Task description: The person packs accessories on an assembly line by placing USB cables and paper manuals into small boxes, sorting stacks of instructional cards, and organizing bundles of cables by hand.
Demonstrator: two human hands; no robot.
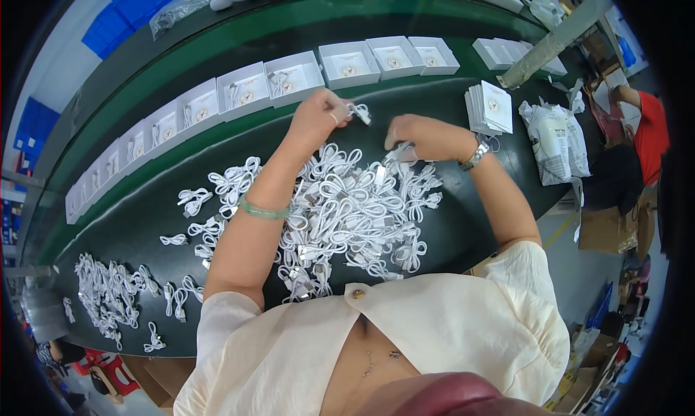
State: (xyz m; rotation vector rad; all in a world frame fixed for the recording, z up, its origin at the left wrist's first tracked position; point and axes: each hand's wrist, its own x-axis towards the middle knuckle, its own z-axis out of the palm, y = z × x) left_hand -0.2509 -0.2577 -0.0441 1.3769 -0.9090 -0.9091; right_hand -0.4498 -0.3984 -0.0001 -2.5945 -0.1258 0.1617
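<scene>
My left hand [317, 117] is closed on a small coiled white charging cable [360, 113], held by the fingertips just in front of the row of white open boxes [351, 66]. At the upper right edge of a big heap of coiled white cables [340, 199], my right hand [427, 137] is curled, its fingers closed on a white cable [400, 153] that is partly hidden and slightly blurred. Some boxes to the left hold a cable on top of a printed white card; in the three to the right of my left hand only the card shows.
A stack of white booklets [490, 108] stands to the right, beside a filled white plastic bag [556, 142]. A second cable pile [108, 293] lies at the left. A slanted post [554, 40] rises at the back right. A person in red [650, 134] is at far right.
</scene>
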